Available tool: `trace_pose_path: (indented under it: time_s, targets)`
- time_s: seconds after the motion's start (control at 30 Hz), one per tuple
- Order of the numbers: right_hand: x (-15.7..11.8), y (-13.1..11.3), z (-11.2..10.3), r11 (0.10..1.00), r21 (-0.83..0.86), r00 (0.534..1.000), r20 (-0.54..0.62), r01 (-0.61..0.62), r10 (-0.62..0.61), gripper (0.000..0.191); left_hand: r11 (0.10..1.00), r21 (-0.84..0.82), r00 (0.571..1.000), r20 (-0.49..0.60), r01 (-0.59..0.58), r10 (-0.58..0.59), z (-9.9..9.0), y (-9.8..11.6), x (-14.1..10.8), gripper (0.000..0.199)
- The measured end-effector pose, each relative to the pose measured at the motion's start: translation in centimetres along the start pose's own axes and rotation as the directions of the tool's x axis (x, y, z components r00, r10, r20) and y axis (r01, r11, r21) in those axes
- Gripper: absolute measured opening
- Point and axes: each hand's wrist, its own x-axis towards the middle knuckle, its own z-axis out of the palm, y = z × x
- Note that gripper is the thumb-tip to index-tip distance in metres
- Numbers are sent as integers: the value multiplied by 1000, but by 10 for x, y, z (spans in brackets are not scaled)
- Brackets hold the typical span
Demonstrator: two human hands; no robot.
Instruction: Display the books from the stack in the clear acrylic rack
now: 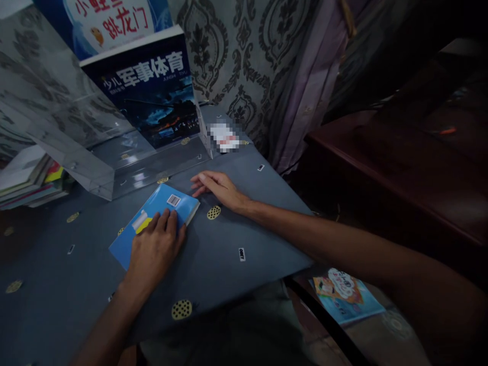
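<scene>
A blue book (158, 195) with a barcode on its cover lies closed and flat on the cloth-covered table. My left hand (156, 244) rests on top of it, fingers stretched out across a yellow and white patch. Just beyond the book's right corner is my right hand (217, 189), its fingers loosely apart with nothing visible in them. In front of both hands stands a clear acrylic book stand (129, 178). It bears a dark book (156, 101) with large white Chinese characters, and behind that a blue book (118, 23) with red characters.
Several books (32, 178) are stacked at the left. A white blurred item (224, 137) lies right of the stand. Beyond the table's right edge is dark red furniture (381, 152). A colourful book (345, 295) lies lower down, below the table edge. Patterned curtains hang behind.
</scene>
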Motion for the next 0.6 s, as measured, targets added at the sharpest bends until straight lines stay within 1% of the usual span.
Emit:
trace_pose_path:
  time_s: [0.2, 0.37, 0.6]
  targets:
    - [-2, -2, 1, 1000, -8, 1000, -2, 18, -18, 25, 1000, -14, 1000, 6, 27, -27, 1, 1, 0, 36]
    - [-2, -1, 0, 1000, -8, 1000, -13, 25, -25, 26, 998, -19, 997, 52, 56, -55, -2, 2, 1, 36]
    - [0, 0, -1, 1000, 11, 1000, -15, 22, -22, 29, 997, -27, 993, 94, 67, -65, -5, 3, 2, 37]
